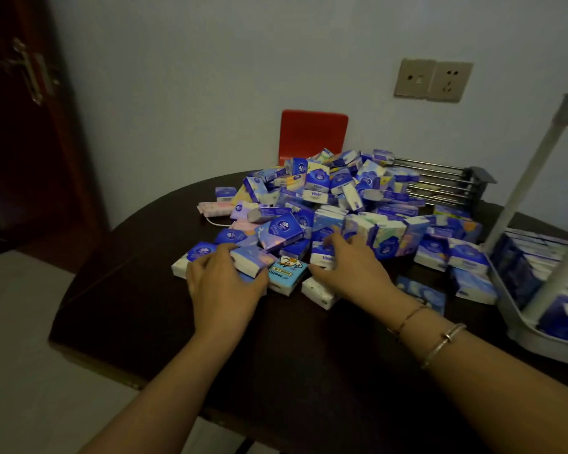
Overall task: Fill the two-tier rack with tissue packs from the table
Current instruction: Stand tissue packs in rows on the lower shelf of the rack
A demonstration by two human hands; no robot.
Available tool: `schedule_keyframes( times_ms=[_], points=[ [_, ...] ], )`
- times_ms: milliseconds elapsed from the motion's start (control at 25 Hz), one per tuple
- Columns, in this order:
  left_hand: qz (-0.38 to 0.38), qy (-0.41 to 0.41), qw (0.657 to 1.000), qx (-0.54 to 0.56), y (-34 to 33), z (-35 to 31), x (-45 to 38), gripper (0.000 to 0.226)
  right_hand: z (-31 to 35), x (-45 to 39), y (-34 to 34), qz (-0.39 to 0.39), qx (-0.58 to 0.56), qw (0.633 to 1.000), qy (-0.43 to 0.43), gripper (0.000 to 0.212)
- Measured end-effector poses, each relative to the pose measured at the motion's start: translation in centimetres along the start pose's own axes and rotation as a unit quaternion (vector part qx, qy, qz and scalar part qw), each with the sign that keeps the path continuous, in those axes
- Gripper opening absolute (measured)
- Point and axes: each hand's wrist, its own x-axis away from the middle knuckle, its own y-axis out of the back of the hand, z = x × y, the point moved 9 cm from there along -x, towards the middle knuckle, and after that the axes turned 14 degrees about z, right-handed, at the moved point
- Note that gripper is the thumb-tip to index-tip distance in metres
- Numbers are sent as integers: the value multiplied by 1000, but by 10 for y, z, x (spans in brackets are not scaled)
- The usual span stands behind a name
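Head cam: left hand (222, 283) has fingers curled over a white-edged tissue pack (248, 262) at the near edge of the pile, gripping it. Right hand (350, 268) lies on the packs, fingers bent around a blue-and-white pack (322, 255); firm grip or just resting, cannot tell. Light-blue "Hello" pack (284, 275) sits between the two hands. Two bracelets (440, 342) on the right wrist.

Surface: dark round table (292, 348), heaped with a pile of tissue packs (341, 198), mostly blue and white, a few pink. Red chair back (312, 134) behind the table, metal wire rack (440, 185) lying at the far side. Pale wall with two socket plates (433, 80), dark wooden door (23, 109) left.

White two-tier rack (538, 335) at right table edge; lower tier holds rows of blue packs standing on edge.
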Motion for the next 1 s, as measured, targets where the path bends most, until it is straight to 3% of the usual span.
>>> schedule_keyframes(
  times_ms=[120, 240, 480, 600, 720, 760, 920, 1000],
  points=[
    [-32, -42, 998, 41, 9, -7, 2, 62, -3, 2, 6, -7, -65, 997, 33, 40],
    [-1, -82, 985, 154, 6, -13, 5, 61, -8, 7, 14, -31, -95, 992, 75, 31],
    [71, -126, 972, 186, -2, -29, 12, 65, -19, -5, 5, 2, -199, 979, 39, 46],
    [79, -150, 963, 209, -3, -34, 16, 65, -18, -8, 6, -15, -219, 975, 25, 43],
    [74, -179, 954, 230, -1, -35, 15, 61, -7, 6, 26, -47, -273, 958, 77, 39],
    [84, -180, 951, 238, -3, -35, 14, 59, -2, 12, 32, -23, -309, 945, 107, 37],
    [125, -209, 947, 212, -12, -41, 16, 53, 20, 32, 36, 186, -437, 860, 185, 35],
    [169, -225, 939, 199, -16, -48, 22, 57, 26, 32, 36, 231, -486, 819, 198, 36]
  ],
)
